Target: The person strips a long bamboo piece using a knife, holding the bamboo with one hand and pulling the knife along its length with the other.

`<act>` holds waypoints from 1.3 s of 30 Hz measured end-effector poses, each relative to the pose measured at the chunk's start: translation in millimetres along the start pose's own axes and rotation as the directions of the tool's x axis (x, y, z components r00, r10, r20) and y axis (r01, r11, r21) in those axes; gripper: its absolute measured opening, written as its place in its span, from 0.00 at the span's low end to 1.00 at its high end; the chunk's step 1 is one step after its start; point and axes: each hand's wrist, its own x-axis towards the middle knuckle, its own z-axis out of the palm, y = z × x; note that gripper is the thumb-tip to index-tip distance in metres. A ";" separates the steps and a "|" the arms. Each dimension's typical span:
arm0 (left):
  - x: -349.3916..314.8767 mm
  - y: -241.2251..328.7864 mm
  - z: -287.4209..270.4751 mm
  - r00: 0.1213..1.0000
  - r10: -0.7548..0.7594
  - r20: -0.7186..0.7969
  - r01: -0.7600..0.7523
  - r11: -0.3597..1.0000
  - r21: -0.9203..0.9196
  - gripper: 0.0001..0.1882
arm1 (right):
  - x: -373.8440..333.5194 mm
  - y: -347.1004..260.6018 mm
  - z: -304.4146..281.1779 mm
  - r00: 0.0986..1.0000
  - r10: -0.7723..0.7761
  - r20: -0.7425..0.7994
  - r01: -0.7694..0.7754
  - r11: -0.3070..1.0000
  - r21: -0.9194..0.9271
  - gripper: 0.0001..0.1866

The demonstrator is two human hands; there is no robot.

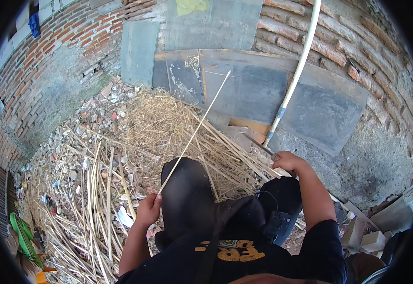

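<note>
My left hand (148, 209) is closed around the lower end of a long, thin bamboo strip (198, 127). The strip slants up and away to the right, past my left knee, its far end in front of the grey boards. Over my right knee, my right hand (288, 162) is closed on a knife (258, 144). Its narrow, dark blade points away to the left, and the fingers mostly hide the handle. The knife and the strip are apart. Beyond my knees lies a heap of fine bamboo shavings (154, 120).
Many loose bamboo strips (95, 208) lie on the rubble at left; another bundle (237, 154) runs beside the shavings. A white pipe (297, 71) stands before grey boards (244, 87) against a brick wall (69, 42). Blocks (373, 241) lie at lower right, a green object (22, 236) at lower left.
</note>
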 end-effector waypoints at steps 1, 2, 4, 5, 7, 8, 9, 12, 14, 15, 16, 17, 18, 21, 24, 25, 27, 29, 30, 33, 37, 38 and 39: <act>-1.0 0.6 0.4 1.000 -0.012 0.013 0.011 1.000 0.008 0.24 | -2.4 -0.3 0.6 0.993 -0.024 -0.116 0.009 0.991 -0.132 0.29; -1.2 2.9 -0.3 0.999 -0.022 0.026 0.022 1.000 0.016 0.24 | 1.6 6.0 -0.1 0.987 -0.022 -0.158 -0.005 0.986 -0.168 0.35; 0.6 4.7 -0.9 0.999 -0.035 0.041 0.034 0.999 0.021 0.24 | -3.6 4.0 -3.9 0.987 -0.033 -0.155 0.012 0.990 -0.140 0.31; 2.1 5.0 -1.4 0.998 -0.037 0.043 0.036 0.999 0.018 0.24 | -8.1 0.7 -4.2 0.988 -0.038 -0.152 0.019 0.992 -0.123 0.29; 4.8 7.0 -2.5 0.999 -0.030 0.037 0.029 0.999 0.014 0.24 | -14.7 -6.9 -1.2 0.998 -0.031 0.061 0.021 0.989 0.149 0.26; 6.8 8.6 -1.0 0.999 -0.019 0.035 0.019 1.000 0.011 0.24 | -18.0 -9.3 0.6 0.986 -0.042 0.162 -0.005 0.960 0.280 0.24; 8.1 9.4 0.8 0.999 -0.008 0.031 0.008 1.000 0.006 0.24 | -20.0 -12.6 2.9 0.981 -0.034 0.190 -0.005 0.979 0.203 0.23; 12.1 11.0 7.2 1.000 0.005 0.022 -0.006 1.000 0.021 0.24 | -16.1 -17.2 15.2 0.977 -0.028 0.213 0.041 0.998 -0.056 0.18; 11.5 12.7 7.4 1.000 0.008 0.013 -0.008 1.000 0.029 0.24 | -17.9 -34.8 17.2 0.964 0.011 0.266 0.057 0.968 -0.246 0.21; 10.2 12.5 7.5 1.000 0.007 0.006 -0.007 1.000 0.029 0.24 | -18.3 -40.6 17.7 0.957 0.033 0.289 0.070 0.938 -0.338 0.22; 9.6 12.4 7.7 1.000 0.008 -0.001 -0.008 1.000 0.024 0.24 | -17.0 -37.8 18.9 0.970 -0.008 0.245 0.097 0.931 -0.351 0.23; 8.6 12.5 7.2 1.000 0.008 -0.003 -0.008 1.000 0.025 0.24 | -13.8 -30.8 22.0 0.978 -0.051 0.201 0.124 0.922 -0.366 0.24; 7.1 12.4 6.3 1.000 0.007 -0.006 -0.007 1.000 0.026 0.24 | -12.4 -26.7 23.4 0.983 -0.095 0.158 0.150 0.912 -0.382 0.25; 3.0 7.1 4.9 1.000 -0.006 0.007 0.006 1.000 0.017 0.24 | -18.4 -30.9 16.8 0.997 -0.068 0.038 0.077 0.933 -0.351 0.25; 2.1 3.3 6.4 1.000 0.000 0.014 0.000 1.000 0.012 0.23 | -21.9 -25.1 9.3 0.994 -0.028 -0.102 -0.020 0.897 -0.442 0.25; 3.3 3.0 7.3 1.000 0.004 0.014 -0.005 1.000 0.013 0.23 | -25.1 -24.6 5.1 0.991 -0.013 -0.136 -0.049 0.897 -0.440 0.26; 1.5 8.8 5.0 1.000 -0.006 0.009 0.006 1.000 0.020 0.23 | -34.8 -30.4 -5.1 0.981 0.008 -0.196 -0.093 0.898 -0.430 0.26; 1.4 14.7 5.1 1.000 -0.021 0.022 0.020 0.999 0.026 0.23 | -43.2 -34.1 -11.7 0.937 -0.026 -0.347 -0.106 0.928 -0.356 0.24; 1.5 16.4 6.0 0.999 -0.033 0.036 0.032 0.999 0.027 0.23 | -42.2 -34.6 -14.3 0.909 -0.029 -0.415 -0.109 0.946 -0.306 0.23; 7.7 30.1 9.0 0.999 -0.017 0.038 0.014 0.997 0.079 0.23 | -44.7 -42.7 -15.1 0.756 -0.164 -0.633 0.048 0.979 -0.197 0.21; 10.2 44.1 6.7 1.000 -0.016 0.015 0.014 0.993 0.116 0.23 | -28.9 -86.2 -16.4 0.569 -0.290 -0.770 0.165 0.957 -0.239 0.18; 12.6 55.6 7.3 1.000 -0.027 0.014 0.025 0.991 0.135 0.23 | -19.4 -87.8 -18.1 0.519 -0.338 -0.785 0.185 0.941 -0.283 0.17; 14.6 57.5 10.2 0.999 -0.030 0.030 0.025 0.988 0.154 0.23 | -11.6 -88.0 -16.4 0.513 -0.352 -0.783 0.208 0.936 -0.284 0.16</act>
